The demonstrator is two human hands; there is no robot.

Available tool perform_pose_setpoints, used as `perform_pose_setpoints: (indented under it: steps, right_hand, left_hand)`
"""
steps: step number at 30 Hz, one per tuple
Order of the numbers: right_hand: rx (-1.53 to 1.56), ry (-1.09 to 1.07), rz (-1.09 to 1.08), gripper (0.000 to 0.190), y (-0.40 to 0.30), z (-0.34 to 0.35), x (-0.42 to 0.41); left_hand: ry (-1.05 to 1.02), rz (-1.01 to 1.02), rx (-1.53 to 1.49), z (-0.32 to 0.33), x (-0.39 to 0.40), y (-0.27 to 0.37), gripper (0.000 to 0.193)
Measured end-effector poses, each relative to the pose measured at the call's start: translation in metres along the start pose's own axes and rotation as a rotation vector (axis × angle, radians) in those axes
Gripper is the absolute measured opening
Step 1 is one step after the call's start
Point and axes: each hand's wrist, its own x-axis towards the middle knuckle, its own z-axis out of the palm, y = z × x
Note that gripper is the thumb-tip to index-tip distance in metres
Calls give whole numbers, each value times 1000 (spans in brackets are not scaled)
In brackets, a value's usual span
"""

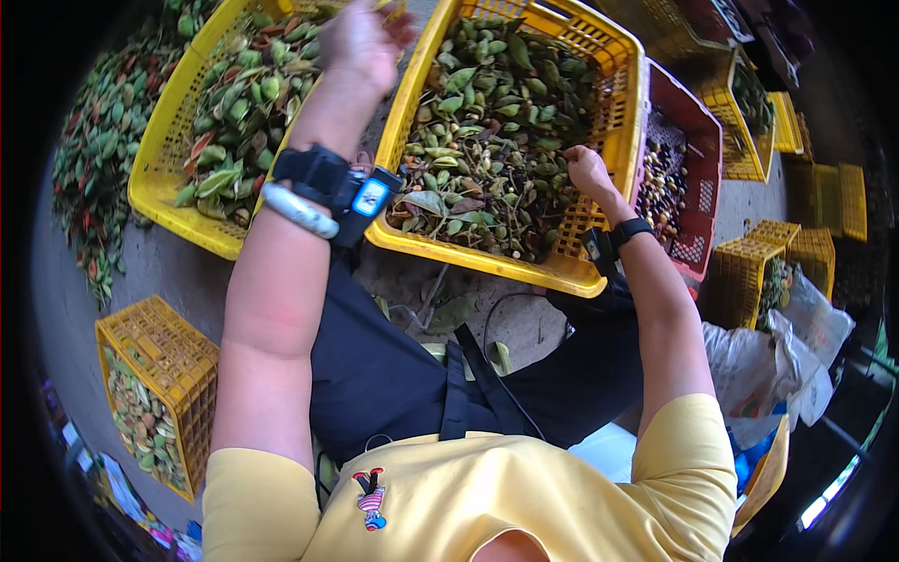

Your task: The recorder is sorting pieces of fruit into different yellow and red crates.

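My left hand (365, 42) is raised at the top, above the right edge of a yellow plastic crate (151, 161) heaped with green pods and leaves (260, 91); blur hides whether it holds anything. My right hand (587, 170) is over the right side of the middle yellow plastic crate (484, 267), fingertips bent together beside the pods; whether something small is between them cannot be told. Green pods, leaves, twigs and dark seeds (484, 161) fill that crate. Against its right side stands a red plastic crate (706, 204) with dark and pale seeds (660, 183).
A heap of leafy pods (112, 147) lies on the floor at far left. Below it stands a tipped yellow crate (165, 351) of pods. More yellow crates (737, 274) and a white woven sack (758, 365) are at the right. A black cable (487, 330) runs between my legs.
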Motion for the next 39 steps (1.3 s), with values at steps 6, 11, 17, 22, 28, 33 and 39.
perform_pose_setpoints:
  steps: [6,11,17,22,28,33,39]
  right_hand:
    - [-462,-247,-250,21,36,59,13]
    - [-494,-143,-285,20,36,77,8]
    - [738,-398,331,27,-23,32,9]
    - [1200,-322,179,29,-76,-38,-16]
    - [1289,-184,41,24,-112,-88,-51]
    - [1680,-54,15,22,-121,-95,-71]
    - [1500,81,18,20,-124,-92,-65]
  left_hand:
    - [-140,57,298,35,-15,-35,15]
    - [-197,128,435,38,-9,-39,14]
    - [-398,78,726,38,-13,-60,26]
    - [-730,225,1198,35,-28,-76,35]
    - [-899,154,1141,40,-60,-88,49]
    - [-849,-194,770,51,-69,-89,36]
    - [-775,-448,452,51,-68,-89,33]
